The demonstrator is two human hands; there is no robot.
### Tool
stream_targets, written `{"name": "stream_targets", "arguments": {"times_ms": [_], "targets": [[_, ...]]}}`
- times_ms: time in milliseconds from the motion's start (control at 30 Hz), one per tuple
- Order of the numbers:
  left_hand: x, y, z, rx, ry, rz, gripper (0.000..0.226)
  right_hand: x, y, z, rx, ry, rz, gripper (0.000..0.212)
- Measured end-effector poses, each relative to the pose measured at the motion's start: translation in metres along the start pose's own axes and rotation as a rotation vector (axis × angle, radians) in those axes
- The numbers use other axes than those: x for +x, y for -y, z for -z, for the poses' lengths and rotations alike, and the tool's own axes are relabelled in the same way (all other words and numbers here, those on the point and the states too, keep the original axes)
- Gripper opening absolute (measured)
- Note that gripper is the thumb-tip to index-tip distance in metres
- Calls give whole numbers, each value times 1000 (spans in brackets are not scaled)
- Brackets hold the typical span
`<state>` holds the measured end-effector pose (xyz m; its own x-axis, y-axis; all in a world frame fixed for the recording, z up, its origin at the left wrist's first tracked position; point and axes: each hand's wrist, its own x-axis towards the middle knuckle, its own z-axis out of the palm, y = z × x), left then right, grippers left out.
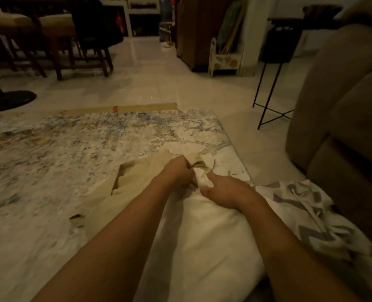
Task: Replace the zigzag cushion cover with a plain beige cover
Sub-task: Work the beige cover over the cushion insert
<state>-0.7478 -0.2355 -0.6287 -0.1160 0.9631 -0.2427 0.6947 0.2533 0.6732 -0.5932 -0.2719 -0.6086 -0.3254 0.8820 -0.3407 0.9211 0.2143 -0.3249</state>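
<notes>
The white cushion insert (202, 232) lies bare on the rug (93, 144), its long axis running straight away from the person, near end between the forearms and far corner out at the hands. The plain beige cover (137, 177) lies flat just beside the insert on its left, with part of its edge drawn across to the insert's far corner. There the left hand (177, 170) has its fingers curled tight on a bunched fold of beige cloth, seemingly the rim of the opening, though the dim light leaves that unsure. The right hand (226, 190) rests on top of the insert at the same far corner, thumb and forefinger pinching the white tip, touching the left hand's cloth or very nearly. The zigzag cover (307, 212) is already off, crumpled against the insert's right side, between it and the sofa (344, 127). The step in hand looks like feeding the far corner into the beige mouth. What matters is that the cover lies to the insert's left, not in line with it, so the left hand, the nearer one, would likely need to swing the opening round over the corner while the right hand pushes the tip in.
</notes>
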Motion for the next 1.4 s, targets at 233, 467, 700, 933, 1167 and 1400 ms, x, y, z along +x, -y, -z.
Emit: {"name": "stream_targets", "arguments": {"times_ms": [233,467,700,933,1167,1400], "targets": [[50,-4,-28,329,25,19,19,55,-31,-19,332,58,-10,62],[53,-16,-35,181,64,-13,20,75,-43,-28,486,39,30,52],[25,-18,-30,201,55,-127,20,54,-57,-5,354,182,97,51],[17,-9,-44,305,-40,-104,14,49,-66,-14,360,98,11,56],[-8,-14,-53,257,-31,-186,16,51,-58,-18,139,206,7,44],[-10,20,-40,445,-97,-64,24,45,-66,-15,305,3,58,45]]}}
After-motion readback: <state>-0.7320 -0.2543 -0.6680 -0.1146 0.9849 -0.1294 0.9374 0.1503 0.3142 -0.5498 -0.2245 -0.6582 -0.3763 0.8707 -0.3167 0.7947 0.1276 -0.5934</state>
